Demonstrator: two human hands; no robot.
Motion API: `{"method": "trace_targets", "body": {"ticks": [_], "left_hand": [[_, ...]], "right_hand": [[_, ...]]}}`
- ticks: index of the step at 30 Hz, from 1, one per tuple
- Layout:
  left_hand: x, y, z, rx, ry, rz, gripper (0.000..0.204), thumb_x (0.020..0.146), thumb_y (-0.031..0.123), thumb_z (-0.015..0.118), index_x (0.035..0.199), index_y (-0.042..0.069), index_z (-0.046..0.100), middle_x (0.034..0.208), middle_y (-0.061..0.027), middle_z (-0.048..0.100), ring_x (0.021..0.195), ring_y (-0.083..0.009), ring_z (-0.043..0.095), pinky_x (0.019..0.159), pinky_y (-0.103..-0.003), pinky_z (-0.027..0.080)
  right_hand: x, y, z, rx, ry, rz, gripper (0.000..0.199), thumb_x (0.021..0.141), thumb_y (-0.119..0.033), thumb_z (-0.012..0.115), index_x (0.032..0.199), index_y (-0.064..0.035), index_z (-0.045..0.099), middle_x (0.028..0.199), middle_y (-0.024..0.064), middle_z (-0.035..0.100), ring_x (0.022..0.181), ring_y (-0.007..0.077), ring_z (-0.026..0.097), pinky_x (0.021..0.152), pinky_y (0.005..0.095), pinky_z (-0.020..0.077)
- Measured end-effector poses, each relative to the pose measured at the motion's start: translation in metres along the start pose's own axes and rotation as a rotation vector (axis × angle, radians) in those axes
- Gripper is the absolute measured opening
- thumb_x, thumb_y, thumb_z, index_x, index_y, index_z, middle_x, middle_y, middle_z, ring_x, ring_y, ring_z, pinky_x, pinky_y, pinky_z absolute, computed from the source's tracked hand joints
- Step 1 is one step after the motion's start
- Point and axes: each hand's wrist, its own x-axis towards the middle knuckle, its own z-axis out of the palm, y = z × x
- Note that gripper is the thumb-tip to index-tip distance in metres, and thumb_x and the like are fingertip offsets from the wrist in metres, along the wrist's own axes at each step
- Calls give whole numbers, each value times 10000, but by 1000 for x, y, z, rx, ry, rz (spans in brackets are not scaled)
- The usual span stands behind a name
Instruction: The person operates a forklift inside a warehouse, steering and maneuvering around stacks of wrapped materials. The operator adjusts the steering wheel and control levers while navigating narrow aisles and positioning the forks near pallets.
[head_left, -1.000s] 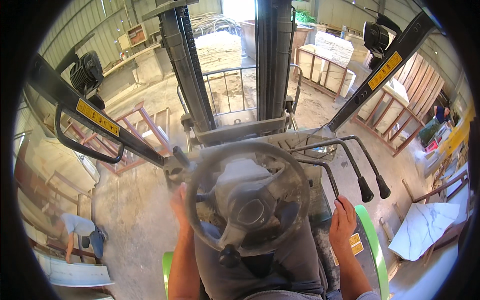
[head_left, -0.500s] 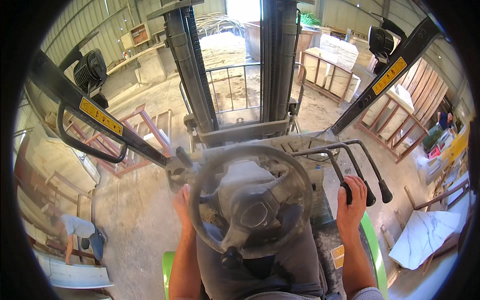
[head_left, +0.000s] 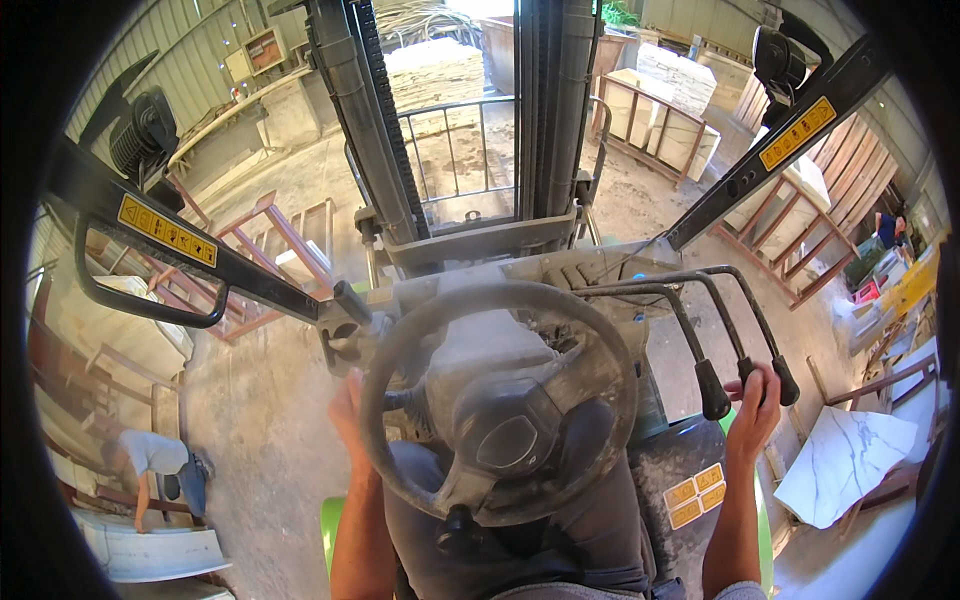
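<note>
My left hand is beside the left rim of a dusty black steering wheel. Its fingers are partly hidden and smeared, so I cannot tell whether they grip the rim. A round knob sits on the near part of the wheel. To the right of the wheel, three bent black control levers end in dark handles. My right hand is closed around the handle of the middle lever. The left lever's handle and the right lever's handle stand free on either side.
A forklift mast rises ahead, with a metal guard rack behind it. Reddish frames stand at left, others hold stone slabs at right. A person bends over slabs at lower left. A marbled slab leans at right.
My right hand has moved right, from the left lever's handle to the middle one. My left hand has shifted slightly left. The view has tilted a little.
</note>
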Motion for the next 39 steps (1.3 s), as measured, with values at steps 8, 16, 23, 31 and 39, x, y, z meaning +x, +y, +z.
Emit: {"method": "trace_targets", "body": {"ticks": [8, 16, 23, 31, 39], "left_hand": [[2, 4, -2, 36, -33, 83, 321, 1055, 257, 547, 887, 12, 668, 695, 45, 540, 657, -39, 471, 549, -257, 383], [5, 15, 6, 115, 20, 48, 429, 1041, 306, 505, 794, -37, 577, 675, -19, 501, 682, -119, 430, 597, -352, 395], [14, -10, -4, 105, -65, -8, 305, 1021, 261, 539, 902, 2, 645, 719, -5, 553, 679, -101, 516, 592, -302, 424], [31, -24, -9, 143, -143, 158, 275, 1008, 211, 555, 789, 46, 568, 706, 45, 473, 672, -84, 420, 549, -301, 349], [34, -14, -1, 158, -30, 19, 402, 1055, 311, 531, 761, 35, 522, 686, 41, 423, 690, -76, 383, 562, -301, 332]], "right_hand": [[100, -51, 47, -192, 108, -358, 329, 1081, -285, 506, 1194, -8, 643, 741, 59, 594, 535, 101, 542, 523, 281, 435], [50, -45, 24, -262, 41, -264, 283, 1046, -225, 552, 1192, 4, 631, 975, 120, 678, 825, 197, 660, 750, 327, 507], [-77, -121, 81, 89, -308, -534, 361, 839, -60, 690, 1198, -48, 650, 1172, 134, 668, 1108, 322, 622, 989, 452, 485], [-193, -212, 205, 194, -1129, -908, 412, 837, -216, 747, 1173, -20, 614, 1202, 104, 612, 1216, 311, 539, 1089, 455, 412], [-189, -127, 150, 249, -1004, -946, 140, 819, -169, 753, 850, -63, 666, 929, 71, 637, 1111, 258, 589, 1029, 453, 452]]}}
